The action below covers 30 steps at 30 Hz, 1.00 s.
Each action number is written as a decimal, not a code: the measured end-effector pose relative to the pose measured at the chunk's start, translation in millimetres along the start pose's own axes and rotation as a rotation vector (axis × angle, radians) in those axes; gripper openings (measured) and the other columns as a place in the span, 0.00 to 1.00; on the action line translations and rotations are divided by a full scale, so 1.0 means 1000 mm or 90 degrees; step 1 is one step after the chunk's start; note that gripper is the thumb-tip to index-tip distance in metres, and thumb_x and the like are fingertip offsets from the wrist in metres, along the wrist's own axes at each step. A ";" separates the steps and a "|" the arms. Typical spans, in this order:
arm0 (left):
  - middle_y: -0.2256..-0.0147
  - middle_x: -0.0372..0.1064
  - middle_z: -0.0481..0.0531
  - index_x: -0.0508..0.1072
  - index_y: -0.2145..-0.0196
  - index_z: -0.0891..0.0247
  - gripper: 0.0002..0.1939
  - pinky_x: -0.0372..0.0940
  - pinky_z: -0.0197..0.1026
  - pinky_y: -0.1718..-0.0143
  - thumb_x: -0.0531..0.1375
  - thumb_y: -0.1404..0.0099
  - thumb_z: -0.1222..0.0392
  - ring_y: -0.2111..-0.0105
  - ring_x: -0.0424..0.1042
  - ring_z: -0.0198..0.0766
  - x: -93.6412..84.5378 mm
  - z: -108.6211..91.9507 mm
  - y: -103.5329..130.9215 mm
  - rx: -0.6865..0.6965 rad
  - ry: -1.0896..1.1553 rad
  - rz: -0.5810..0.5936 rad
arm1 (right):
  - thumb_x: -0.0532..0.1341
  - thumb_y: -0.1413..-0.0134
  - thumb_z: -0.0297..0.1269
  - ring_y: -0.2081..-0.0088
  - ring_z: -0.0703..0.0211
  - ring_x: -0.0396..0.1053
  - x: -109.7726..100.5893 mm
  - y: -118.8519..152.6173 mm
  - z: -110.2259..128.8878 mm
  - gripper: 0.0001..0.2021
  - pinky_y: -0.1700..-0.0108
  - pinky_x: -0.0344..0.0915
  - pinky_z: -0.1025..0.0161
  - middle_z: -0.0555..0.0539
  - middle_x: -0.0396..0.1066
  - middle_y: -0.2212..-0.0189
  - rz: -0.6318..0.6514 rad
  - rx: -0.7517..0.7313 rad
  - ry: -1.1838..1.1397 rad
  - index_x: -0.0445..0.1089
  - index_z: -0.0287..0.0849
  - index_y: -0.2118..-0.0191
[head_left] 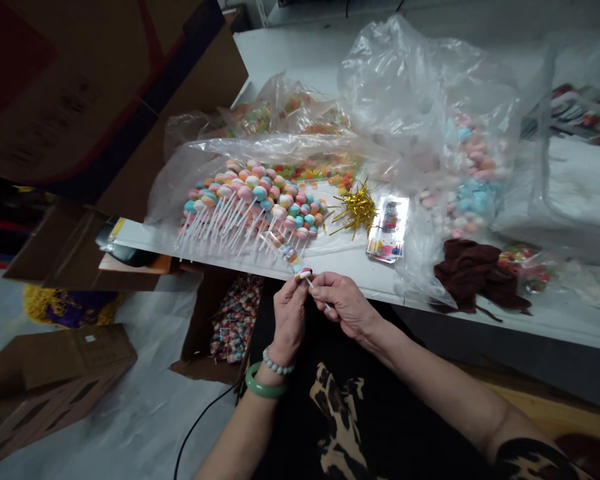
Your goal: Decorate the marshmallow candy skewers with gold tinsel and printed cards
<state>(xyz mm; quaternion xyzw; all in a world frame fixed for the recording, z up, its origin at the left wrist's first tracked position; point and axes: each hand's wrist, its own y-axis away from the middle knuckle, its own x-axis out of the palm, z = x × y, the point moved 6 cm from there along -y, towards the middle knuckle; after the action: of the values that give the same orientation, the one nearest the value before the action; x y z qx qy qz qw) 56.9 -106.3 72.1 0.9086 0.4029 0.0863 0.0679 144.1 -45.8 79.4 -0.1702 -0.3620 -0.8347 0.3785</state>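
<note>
A candy skewer (291,256) with stacked pastel sweets, in a small clear wrapper, points up and away from me just past the table edge. My left hand (289,313) is closed around the lower end of its wrapper. Between the thumb and fingers of my right hand (344,301) is the white stick below the sweets. Beyond my hands lies a big heap of similar candy skewers (250,193), their white sticks towards me. Gold twist ties (356,208) lie in a loose bunch right of the heap. Beside them is a stack of printed wrappers (387,228).
Clear plastic bags with gummy sweets (325,170) and pastel sweets (473,187) stand at the back and right. A brown cloth (473,270) lies near the table edge. Below left, an open carton (235,320) holds many wrapped candies. A large cardboard box (105,100) looms upper left.
</note>
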 end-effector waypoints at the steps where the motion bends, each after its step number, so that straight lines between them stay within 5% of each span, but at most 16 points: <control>1: 0.67 0.75 0.51 0.78 0.61 0.63 0.14 0.64 0.39 0.62 0.63 0.40 0.51 0.67 0.72 0.38 -0.001 -0.003 0.000 0.017 -0.036 -0.005 | 0.62 0.56 0.37 0.85 0.72 0.49 -0.005 -0.002 0.002 0.07 0.83 0.42 0.71 0.57 0.60 0.84 -0.040 -0.042 0.063 0.63 0.42 0.74; 8: 0.76 0.70 0.53 0.74 0.70 0.63 0.09 0.59 0.44 0.63 0.56 0.36 0.61 0.72 0.68 0.40 -0.005 -0.038 0.007 0.403 -0.706 -0.146 | 0.54 0.46 0.32 0.74 0.62 0.64 -0.004 0.009 0.018 0.06 0.68 0.57 0.66 0.50 0.69 0.77 -0.244 -0.378 0.654 0.66 0.44 0.72; 11: 0.73 0.72 0.54 0.73 0.63 0.65 0.08 0.60 0.42 0.66 0.55 0.38 0.67 0.72 0.69 0.40 -0.003 -0.044 0.010 0.555 -0.768 -0.196 | 0.52 0.45 0.29 0.73 0.60 0.67 0.006 0.015 0.015 0.07 0.69 0.55 0.65 0.48 0.72 0.75 -0.265 -0.445 0.832 0.66 0.43 0.70; 15: 0.76 0.70 0.51 0.73 0.65 0.63 0.07 0.60 0.41 0.66 0.55 0.37 0.67 0.75 0.68 0.38 0.000 -0.048 0.012 0.636 -0.768 -0.186 | 0.53 0.44 0.27 0.74 0.60 0.68 0.010 0.016 0.014 0.07 0.70 0.52 0.64 0.49 0.72 0.76 -0.289 -0.459 0.911 0.66 0.43 0.70; 23: 0.85 0.57 0.47 0.67 0.78 0.60 0.14 0.50 0.45 0.66 0.55 0.34 0.60 0.80 0.56 0.36 0.009 -0.065 0.012 0.548 -0.880 -0.182 | 0.52 0.43 0.25 0.75 0.60 0.66 0.015 0.018 0.011 0.09 0.72 0.47 0.62 0.46 0.72 0.76 -0.247 -0.456 0.952 0.67 0.41 0.69; 27: 0.85 0.55 0.46 0.64 0.82 0.61 0.17 0.50 0.44 0.67 0.56 0.36 0.61 0.80 0.55 0.35 0.021 -0.055 0.010 0.489 -0.741 -0.049 | 0.53 0.42 0.29 0.73 0.59 0.67 0.004 0.014 0.014 0.08 0.71 0.51 0.64 0.45 0.73 0.75 -0.205 -0.437 0.873 0.68 0.42 0.69; 30: 0.80 0.63 0.47 0.71 0.77 0.61 0.12 0.55 0.42 0.67 0.59 0.37 0.57 0.76 0.61 0.35 0.018 -0.037 0.003 0.334 -0.497 0.053 | 0.53 0.42 0.31 0.71 0.59 0.68 -0.017 0.009 0.025 0.08 0.68 0.56 0.65 0.48 0.74 0.73 -0.238 -0.383 0.704 0.69 0.44 0.68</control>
<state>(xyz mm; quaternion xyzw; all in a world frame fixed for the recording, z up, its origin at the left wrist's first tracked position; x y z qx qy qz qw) 63.1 -92.5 110.2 0.8749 0.3188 -0.3639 -0.0210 161.9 -23.1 91.3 0.2509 0.1119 -0.9156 0.2934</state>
